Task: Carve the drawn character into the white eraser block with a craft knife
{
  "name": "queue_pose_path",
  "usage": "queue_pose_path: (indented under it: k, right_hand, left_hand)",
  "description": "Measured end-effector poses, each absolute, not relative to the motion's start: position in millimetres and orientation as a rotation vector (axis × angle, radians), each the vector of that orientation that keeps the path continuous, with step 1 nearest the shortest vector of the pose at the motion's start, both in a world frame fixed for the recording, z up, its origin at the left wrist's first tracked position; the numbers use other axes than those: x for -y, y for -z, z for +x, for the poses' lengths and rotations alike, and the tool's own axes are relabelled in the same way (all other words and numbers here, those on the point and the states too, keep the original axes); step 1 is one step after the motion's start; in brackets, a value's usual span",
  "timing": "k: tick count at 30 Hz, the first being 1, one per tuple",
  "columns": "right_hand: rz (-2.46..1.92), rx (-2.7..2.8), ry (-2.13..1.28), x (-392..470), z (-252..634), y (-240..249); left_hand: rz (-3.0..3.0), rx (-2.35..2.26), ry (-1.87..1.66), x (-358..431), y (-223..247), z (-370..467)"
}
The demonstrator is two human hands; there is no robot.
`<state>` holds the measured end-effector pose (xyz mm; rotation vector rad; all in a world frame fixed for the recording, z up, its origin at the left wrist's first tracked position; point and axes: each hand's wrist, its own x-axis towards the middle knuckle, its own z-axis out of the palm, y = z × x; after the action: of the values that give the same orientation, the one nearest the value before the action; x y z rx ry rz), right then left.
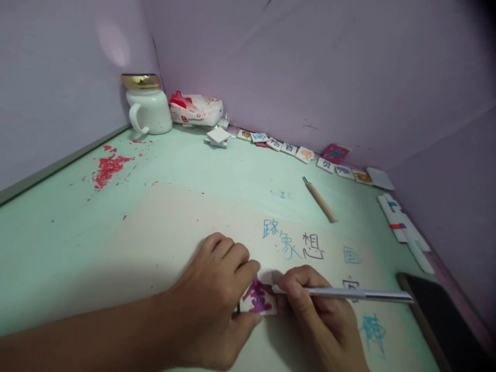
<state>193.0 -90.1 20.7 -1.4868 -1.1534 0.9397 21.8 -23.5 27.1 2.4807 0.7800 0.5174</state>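
Note:
In the head view, my left hand (220, 289) grips a small square white tile (267, 311) by its left side, thumb at the near edge and fingers at the far edge. A Chinese character in purple and red covers the tile's face. My right hand (321, 315) is closed around a silver carving knife (349, 293), held like a pen. Its working end is at the tile's right side; whether it touches the surface I cannot tell. Beneath both hands lies a large pale paper sheet (174, 227) with handwritten characters in blue and purple.
A wood-handled carving tool (321, 200) lies beyond the sheet. Several character tiles (289, 148) line the back wall. Red shavings (108, 170) are scattered at left, near a white mug (151, 111) and a tissue pack (197, 108). Markers (399, 227) and a dark phone (445, 320) lie at right.

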Motion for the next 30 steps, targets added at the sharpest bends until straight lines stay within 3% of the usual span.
queue_pose_path:
  k: [24,30]
  right_hand:
    - [-1.485,1.094,-1.027,86,204,-20]
    - [-1.424,0.848,-0.990,77,212,-14]
  left_hand:
    - [2.495,-0.780,-0.576,23,-24,22]
    - [2.559,-0.783,-0.644,21,-17,20]
